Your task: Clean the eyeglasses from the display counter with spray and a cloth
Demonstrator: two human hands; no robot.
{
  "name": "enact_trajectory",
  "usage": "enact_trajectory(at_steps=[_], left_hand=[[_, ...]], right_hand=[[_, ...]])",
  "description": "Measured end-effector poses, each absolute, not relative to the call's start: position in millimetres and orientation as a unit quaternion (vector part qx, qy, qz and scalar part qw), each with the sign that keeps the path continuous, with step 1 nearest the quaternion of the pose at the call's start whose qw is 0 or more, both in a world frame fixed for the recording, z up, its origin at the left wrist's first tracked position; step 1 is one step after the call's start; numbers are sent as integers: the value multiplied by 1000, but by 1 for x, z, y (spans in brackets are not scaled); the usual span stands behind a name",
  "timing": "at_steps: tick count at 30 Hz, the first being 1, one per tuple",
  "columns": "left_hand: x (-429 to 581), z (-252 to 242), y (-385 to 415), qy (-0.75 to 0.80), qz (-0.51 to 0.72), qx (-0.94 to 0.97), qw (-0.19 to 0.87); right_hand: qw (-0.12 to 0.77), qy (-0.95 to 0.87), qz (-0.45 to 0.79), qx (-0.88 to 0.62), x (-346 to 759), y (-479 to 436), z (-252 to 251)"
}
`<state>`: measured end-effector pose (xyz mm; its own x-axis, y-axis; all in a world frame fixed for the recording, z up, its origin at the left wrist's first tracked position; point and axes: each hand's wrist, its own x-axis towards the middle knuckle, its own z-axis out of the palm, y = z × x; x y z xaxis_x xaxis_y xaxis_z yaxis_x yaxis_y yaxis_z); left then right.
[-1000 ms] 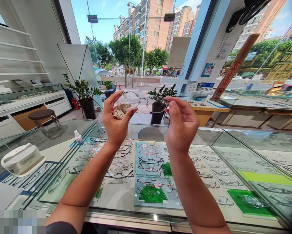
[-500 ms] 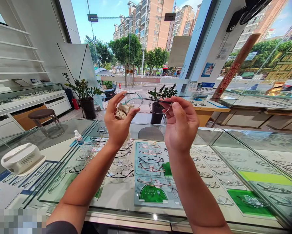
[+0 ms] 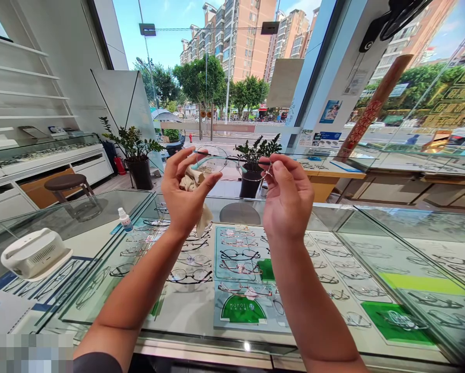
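A pair of round, thin-rimmed eyeglasses (image 3: 232, 158) with dark and light-blue parts is held up in front of me, over the display counter. My right hand (image 3: 289, 202) is closed on its right side, pinching it between thumb and fingers. My left hand (image 3: 184, 199) has a crumpled beige cloth (image 3: 192, 180) in its curled fingers, one end hanging below. The left fingertips are at the left side of the eyeglasses, and the left thumb stands apart below the lens. Whether those fingertips also grip the frame, I cannot tell.
Below my hands is a glass display counter (image 3: 186, 331) with rows of eyeglass frames inside. A small spray bottle (image 3: 125, 220) and a white device (image 3: 36, 253) stand at left. Beyond are a stool (image 3: 65, 181), potted plants (image 3: 139, 171) and a large window.
The eyeglasses have turned slightly, and the light-blue parts show differently behind the lenses. My left hand has shifted slightly left, and more of the hanging cloth shows.
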<state>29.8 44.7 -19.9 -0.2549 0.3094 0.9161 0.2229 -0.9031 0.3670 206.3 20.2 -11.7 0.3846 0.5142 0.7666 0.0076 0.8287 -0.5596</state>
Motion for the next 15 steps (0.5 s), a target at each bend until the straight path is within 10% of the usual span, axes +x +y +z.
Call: enact_trajectory(at_steps=[15], left_hand=[[26,-26,53,223,755,612,79]], right_hand=[[781,-514,252,-247,209,24,-11]])
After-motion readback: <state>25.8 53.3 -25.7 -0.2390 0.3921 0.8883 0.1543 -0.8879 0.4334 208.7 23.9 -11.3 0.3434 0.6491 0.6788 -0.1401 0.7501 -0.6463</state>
